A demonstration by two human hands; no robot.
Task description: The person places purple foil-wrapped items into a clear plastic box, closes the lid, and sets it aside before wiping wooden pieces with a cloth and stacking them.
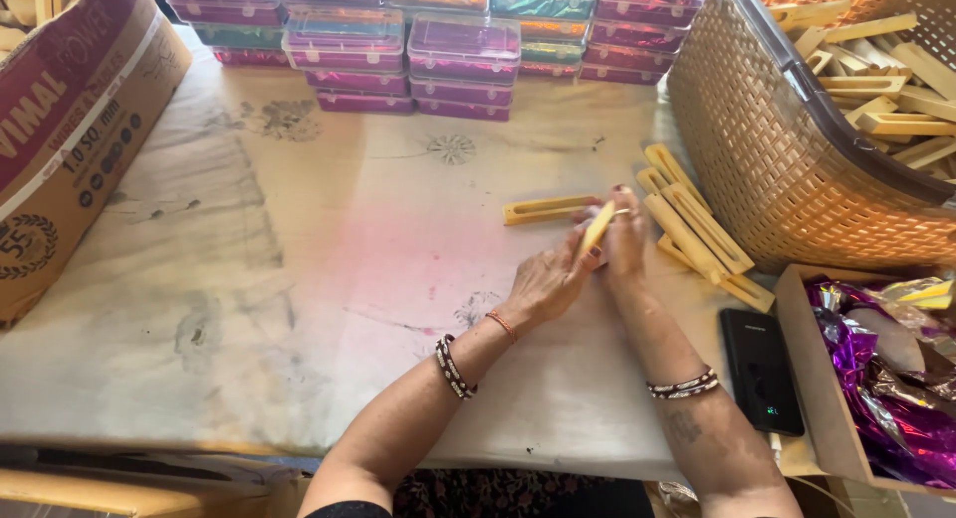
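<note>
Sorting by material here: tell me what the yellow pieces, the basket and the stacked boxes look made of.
Yellow pieces: likely pale wood, matte, flat slotted bars; moulded plastic possible. Basket: probably plastic, tan, woven-look pattern with dark rim. Boxes: clear plastic, glossy lids, shiny coloured contents inside.

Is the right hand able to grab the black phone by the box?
Probably yes: the black phone lies uncovered beside the right forearm, but the right hand now holds a yellow piece.

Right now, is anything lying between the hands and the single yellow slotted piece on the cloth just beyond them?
Nothing visible: both hands, left hand and right hand, share a yellow piece, and the loose slotted piece lies just beyond on bare cloth.
</note>
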